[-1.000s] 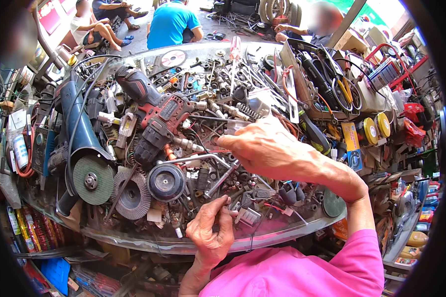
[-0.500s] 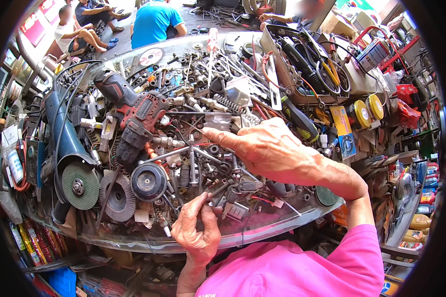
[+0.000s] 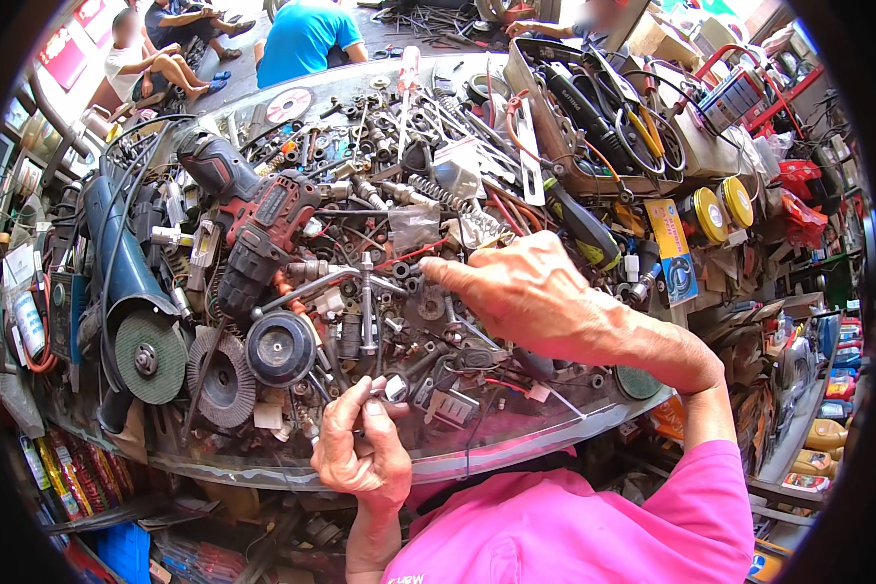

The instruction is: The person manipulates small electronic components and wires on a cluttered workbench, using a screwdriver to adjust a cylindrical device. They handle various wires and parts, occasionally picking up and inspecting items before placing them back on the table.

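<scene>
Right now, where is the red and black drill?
In the head view, the drill lies left of centre, right of the blue angle grinder and beyond the round black disc.

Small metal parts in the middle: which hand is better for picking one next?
Right hand, probably: its pointing finger is over the metal parts; the left hand is curled near the table edge.

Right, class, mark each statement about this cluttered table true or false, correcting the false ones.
1. The bare right hand points its index finger toward small grey metal parts. True.
2. The bare left hand grips the red-and-black cordless drill. False: the left hand is apart from the drill.
3. A round green grinding disc is fitted to the blue angle grinder. True.
4. The bright pink cloth sleeve reaches the right wrist. False: the sleeve leaves the right forearm bare.
</scene>
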Tool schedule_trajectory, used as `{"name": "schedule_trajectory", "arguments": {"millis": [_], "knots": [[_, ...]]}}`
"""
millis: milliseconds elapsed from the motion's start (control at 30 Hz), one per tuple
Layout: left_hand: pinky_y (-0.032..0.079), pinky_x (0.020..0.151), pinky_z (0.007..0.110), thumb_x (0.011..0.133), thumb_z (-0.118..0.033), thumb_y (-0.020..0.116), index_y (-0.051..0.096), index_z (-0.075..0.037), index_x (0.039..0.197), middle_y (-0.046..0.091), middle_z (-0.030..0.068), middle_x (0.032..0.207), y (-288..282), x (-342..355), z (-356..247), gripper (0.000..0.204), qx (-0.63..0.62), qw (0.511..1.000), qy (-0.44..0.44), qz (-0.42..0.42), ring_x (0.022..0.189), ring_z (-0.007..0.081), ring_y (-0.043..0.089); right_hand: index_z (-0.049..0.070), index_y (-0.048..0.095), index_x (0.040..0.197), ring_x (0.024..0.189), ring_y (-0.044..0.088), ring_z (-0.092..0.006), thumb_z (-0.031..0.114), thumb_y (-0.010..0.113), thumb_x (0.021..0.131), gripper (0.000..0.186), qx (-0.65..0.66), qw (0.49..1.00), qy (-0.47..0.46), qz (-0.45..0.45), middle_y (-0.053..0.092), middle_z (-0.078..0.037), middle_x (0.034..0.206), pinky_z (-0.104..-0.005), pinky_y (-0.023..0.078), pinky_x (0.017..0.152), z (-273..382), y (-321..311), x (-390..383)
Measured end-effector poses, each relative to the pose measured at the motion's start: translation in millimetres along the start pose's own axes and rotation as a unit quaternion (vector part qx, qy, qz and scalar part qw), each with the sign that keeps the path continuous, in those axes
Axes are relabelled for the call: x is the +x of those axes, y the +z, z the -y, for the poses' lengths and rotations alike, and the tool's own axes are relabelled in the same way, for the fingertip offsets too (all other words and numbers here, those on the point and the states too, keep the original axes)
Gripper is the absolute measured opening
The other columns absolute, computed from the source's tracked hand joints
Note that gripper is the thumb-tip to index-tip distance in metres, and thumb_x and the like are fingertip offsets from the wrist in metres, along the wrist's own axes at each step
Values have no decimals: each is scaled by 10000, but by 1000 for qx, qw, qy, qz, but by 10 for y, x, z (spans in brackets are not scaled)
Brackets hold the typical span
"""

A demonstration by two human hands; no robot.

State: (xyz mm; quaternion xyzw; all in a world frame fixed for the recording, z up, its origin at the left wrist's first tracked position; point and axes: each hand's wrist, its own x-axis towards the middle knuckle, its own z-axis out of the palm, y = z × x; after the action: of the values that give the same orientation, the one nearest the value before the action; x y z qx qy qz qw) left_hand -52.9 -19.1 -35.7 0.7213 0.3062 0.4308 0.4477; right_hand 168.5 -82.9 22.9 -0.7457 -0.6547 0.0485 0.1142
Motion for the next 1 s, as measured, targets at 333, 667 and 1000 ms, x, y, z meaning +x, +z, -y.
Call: {"name": "schedule_trajectory", "arguments": {"millis": [333,667,1000], "knots": [[522,532,232,934,47,543,636,54,1156,714,165,947,19,-29,26,240,-7,999,-14,-39,635,162,689,34,625,932,619,684,-316,128,615,816,151,19,991,-24,134,655,-129,701,-435,487,490,136,-233,-347],[544,549,246,935,53,541,640,64,1142,707,166,947,22,-27,5,229,9,999,-6,-30,650,170,696,72,612,996,585,637,-296,159,634,838,181,9,996,-23,83,614,-88,678,-435,441,475,66,-79,-294],[571,594,261,933,58,538,639,71,1149,703,165,936,27,-38,-33,239,2,999,-22,-46,653,170,691,21,636,803,582,696,-293,149,602,803,132,-65,995,25,78,686,-145,673,-422,499,502,280,256,125]]}}
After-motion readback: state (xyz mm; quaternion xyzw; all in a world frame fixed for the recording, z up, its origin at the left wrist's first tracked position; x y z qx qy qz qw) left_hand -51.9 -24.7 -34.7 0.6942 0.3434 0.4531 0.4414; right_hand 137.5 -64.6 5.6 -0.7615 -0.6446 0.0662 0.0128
